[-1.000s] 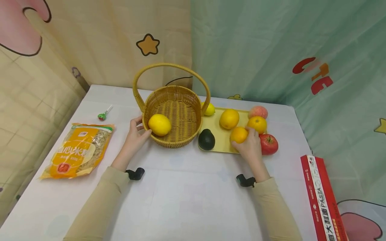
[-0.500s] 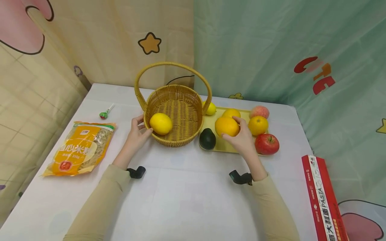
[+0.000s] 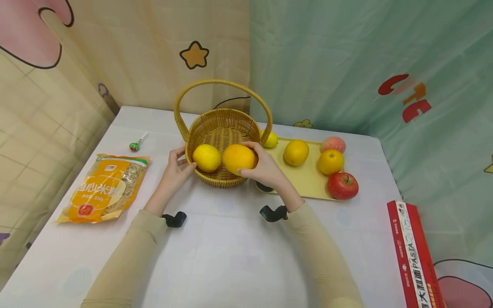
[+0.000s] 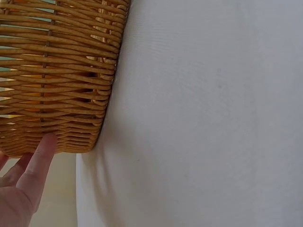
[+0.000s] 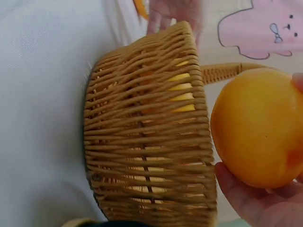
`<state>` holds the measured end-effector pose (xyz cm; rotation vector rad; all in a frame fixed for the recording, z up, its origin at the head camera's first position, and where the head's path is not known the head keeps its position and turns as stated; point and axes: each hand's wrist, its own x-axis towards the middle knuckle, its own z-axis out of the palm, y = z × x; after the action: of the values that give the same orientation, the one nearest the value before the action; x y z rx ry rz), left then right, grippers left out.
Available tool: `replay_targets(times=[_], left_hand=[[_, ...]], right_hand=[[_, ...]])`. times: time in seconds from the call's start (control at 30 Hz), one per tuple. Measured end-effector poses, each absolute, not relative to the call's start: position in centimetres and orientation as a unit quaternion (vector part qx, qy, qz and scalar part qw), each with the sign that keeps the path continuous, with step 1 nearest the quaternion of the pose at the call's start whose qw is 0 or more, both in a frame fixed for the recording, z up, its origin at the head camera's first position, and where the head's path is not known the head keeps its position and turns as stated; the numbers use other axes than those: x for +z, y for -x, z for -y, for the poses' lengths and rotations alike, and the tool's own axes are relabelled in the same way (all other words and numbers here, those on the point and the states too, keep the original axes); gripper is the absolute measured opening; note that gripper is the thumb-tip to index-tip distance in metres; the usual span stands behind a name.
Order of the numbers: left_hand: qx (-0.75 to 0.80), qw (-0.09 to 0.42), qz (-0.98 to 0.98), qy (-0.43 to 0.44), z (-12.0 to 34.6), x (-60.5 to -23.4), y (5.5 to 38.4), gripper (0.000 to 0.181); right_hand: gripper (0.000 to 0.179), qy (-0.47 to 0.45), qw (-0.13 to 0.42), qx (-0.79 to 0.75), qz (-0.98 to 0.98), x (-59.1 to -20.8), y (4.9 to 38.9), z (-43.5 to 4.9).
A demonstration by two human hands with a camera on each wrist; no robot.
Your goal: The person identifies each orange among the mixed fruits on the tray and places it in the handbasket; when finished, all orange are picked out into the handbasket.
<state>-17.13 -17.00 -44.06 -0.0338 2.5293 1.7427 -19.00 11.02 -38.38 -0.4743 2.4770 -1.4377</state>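
Observation:
My right hand (image 3: 265,167) holds a smooth orange-yellow mango (image 3: 239,159) over the front right of the wicker basket (image 3: 221,182). In the right wrist view the mango (image 5: 260,127) appears beside the rim, with fingers and thumb on either side of it. A yellow fruit (image 3: 207,158) lies inside the basket at the left. My left hand (image 3: 173,173) rests against the basket's left side, its thumb right at the rim. In the left wrist view, fingertips touch the outer wicker wall (image 4: 57,85).
The pale yellow tray (image 3: 304,182) right of the basket bears a lemon (image 3: 271,140), a yellow fruit (image 3: 296,152), an orange (image 3: 331,161), a peach (image 3: 333,145), an apple (image 3: 343,186) and a partly hidden avocado (image 3: 264,187). A noodle bag (image 3: 104,188), lollipop (image 3: 135,146) and pasta box (image 3: 414,252) lie farther out.
My right hand has lifted the mango from the tray and carried it left to the basket. The left hand has stayed at the basket's side.

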Motion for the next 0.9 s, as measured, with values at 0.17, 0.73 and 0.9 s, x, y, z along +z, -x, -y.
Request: replay_targets(times=[0.17, 0.73, 0.9], left_hand=[[0.573, 0.028, -0.819, 0.018, 17.2, -43.9, 17.2, 0.064], [0.58, 0.031, -0.814, 0.029, 17.2, -44.1, 17.2, 0.065], [0.579, 0.031, -0.815, 0.028, 17.2, -44.3, 17.3, 0.065]], right_hand=[[0.079, 0.181, 0.139, -0.449, -0.864, -38.9, 19.9, -9.2], [0.077, 0.219, 0.16, -0.395, -0.878, -39.5, 20.9, -6.6], [0.077, 0.232, 0.155, -0.396, -0.875, -40.0, 21.2, -5.9]])
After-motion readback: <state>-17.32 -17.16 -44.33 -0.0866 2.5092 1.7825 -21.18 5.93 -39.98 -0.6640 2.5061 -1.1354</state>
